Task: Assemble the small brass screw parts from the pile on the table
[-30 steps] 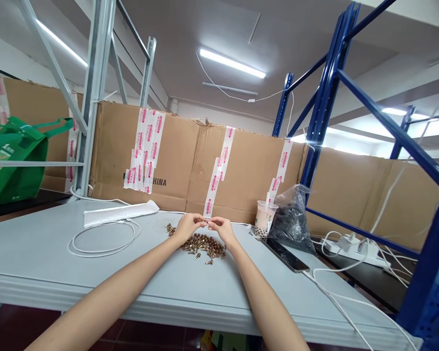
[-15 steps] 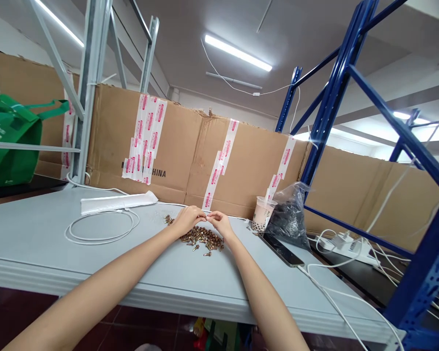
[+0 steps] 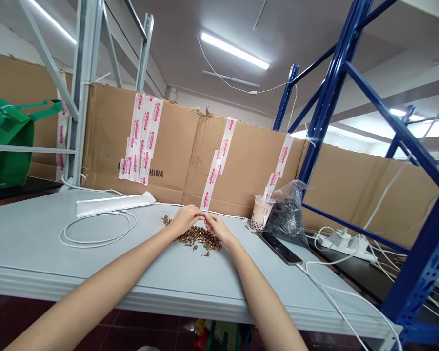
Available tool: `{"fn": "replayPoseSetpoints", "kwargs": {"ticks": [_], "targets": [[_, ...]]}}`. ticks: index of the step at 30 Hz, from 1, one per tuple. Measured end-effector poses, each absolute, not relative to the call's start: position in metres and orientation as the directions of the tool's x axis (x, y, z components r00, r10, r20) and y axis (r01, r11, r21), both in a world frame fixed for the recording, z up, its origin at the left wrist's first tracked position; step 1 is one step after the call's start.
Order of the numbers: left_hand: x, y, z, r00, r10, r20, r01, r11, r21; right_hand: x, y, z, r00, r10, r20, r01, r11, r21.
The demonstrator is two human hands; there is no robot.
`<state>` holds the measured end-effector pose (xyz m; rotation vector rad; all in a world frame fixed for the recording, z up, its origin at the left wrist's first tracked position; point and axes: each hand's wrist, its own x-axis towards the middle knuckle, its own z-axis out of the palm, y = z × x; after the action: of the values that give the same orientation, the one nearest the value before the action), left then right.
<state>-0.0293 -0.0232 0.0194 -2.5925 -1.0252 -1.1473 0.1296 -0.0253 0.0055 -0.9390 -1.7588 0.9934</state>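
I have two bare hands in my head view, fingertips together over the far side of a heap of screws (image 3: 201, 238). Left hand (image 3: 185, 219) bends down with fingers curled; right hand (image 3: 217, 228) comes in from the other side, its fingertips meeting the left's. Can't tell if anything is pinched between them — too small and covered by fingers.

Screws are brassy, shiny metal, small shanks with wider heads, loose on a smooth matte grey table (image 3: 161, 275). Too many for me to count; two lie a little out at the near edge.

Right of the heap I count one clear plastic cup (image 3: 261, 213), pale drink, dark round beads at the bottom; one crinkly see-through bag (image 3: 287, 219), dark contents; one flat black phone (image 3: 279, 247), white cable at its near end. Left: one long flat white packet (image 3: 113, 204) and one looped white cord (image 3: 95, 243), round and thin.

Behind: brown cardboard panel (image 3: 171, 141), ragged top, three patches of white-and-pink tape. Far left, one green bag (image 3: 7, 151); far right, one white power strip (image 3: 351, 246) beyond a blue metal frame (image 3: 324, 97) — holes punched in its posts.
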Motion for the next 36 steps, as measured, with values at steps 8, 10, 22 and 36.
{"fn": "replayPoseSetpoints", "kwargs": {"ticks": [8, 10, 22, 36], "targets": [[-0.026, -0.028, 0.020, 0.495, 0.536, 0.684, 0.624, -0.767, 0.149, 0.134, -0.027, 0.008, -0.364, 0.903, 0.228, 0.197, 0.314, -0.929], [-0.023, -0.029, 0.019, 0.498, 0.529, 0.687, 0.610, -0.777, 0.156, 0.136, -0.029, 0.009, -0.358, 0.911, 0.206, 0.211, 0.294, -0.932], [-0.022, -0.027, 0.018, 0.421, 0.528, 0.738, 0.576, -0.784, 0.232, 0.140, -0.030, 0.011, -0.437, 0.856, 0.278, 0.097, 0.352, -0.931], [-0.020, -0.024, 0.013, 0.392, 0.563, 0.728, 0.540, -0.781, 0.314, 0.143, -0.033, 0.012, -0.456, 0.859, 0.234, 0.106, 0.314, -0.943]]}}
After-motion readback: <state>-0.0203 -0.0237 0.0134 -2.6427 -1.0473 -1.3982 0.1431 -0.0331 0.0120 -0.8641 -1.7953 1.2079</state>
